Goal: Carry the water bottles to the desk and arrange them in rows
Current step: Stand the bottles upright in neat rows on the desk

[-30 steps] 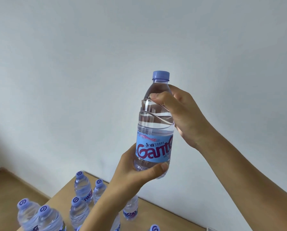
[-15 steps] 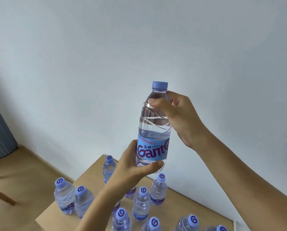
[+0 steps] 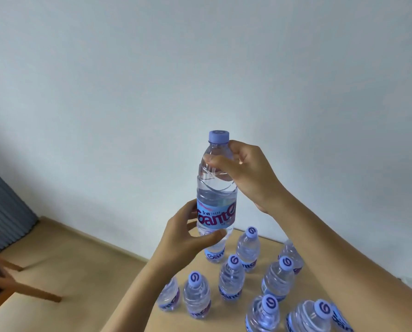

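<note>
Clear plastic, a blue label and a lavender cap mark the water bottle (image 3: 216, 188) that is held upright at the centre of the frame, above the pale wooden tabletop (image 3: 226, 319) at the lower right. Its lower body is gripped by the left hand (image 3: 188, 240), thumb across the front below the label, and its shoulder is clasped just under the cap by the right hand (image 3: 245, 173). Below it, the other capped water bottles (image 3: 231, 276) are seen standing close together in loose rows, some nearly touching. A set-down into so tight a group is judged risky: a neighbour could be clipped by the base or by a wrist and toppled, and others knocked over with it. A gap near the tabletop's edge at the lower left could also let a bottle fall to the floor (image 3: 80, 259).
</note>
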The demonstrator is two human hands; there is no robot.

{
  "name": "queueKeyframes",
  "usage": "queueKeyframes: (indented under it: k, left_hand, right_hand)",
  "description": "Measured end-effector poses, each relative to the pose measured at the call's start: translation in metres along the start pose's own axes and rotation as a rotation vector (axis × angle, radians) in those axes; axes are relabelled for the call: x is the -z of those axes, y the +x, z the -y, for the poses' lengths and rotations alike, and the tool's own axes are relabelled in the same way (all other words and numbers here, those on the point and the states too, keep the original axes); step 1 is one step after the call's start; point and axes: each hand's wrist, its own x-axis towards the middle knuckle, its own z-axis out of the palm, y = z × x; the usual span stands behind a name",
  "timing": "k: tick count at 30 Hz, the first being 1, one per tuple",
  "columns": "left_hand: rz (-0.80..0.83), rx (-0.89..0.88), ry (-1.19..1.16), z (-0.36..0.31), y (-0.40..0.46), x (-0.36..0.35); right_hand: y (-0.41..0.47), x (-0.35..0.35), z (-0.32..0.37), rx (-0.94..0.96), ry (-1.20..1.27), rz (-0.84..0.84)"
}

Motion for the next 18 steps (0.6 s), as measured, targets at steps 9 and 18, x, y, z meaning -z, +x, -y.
queueKeyframes:
  k: [9, 18]
  left_hand:
    - [0.012, 0.024, 0.038, 0.043, 0.04, 0.034]
    - [0.047, 0.138, 0.021, 0.091, 0.086, 0.047]
  right_hand:
    - [0.046, -0.033, -0.04, -0.102, -0.026, 0.063]
    - [0.089, -0.052, -0.083, -0.15, -0.082, 0.168]
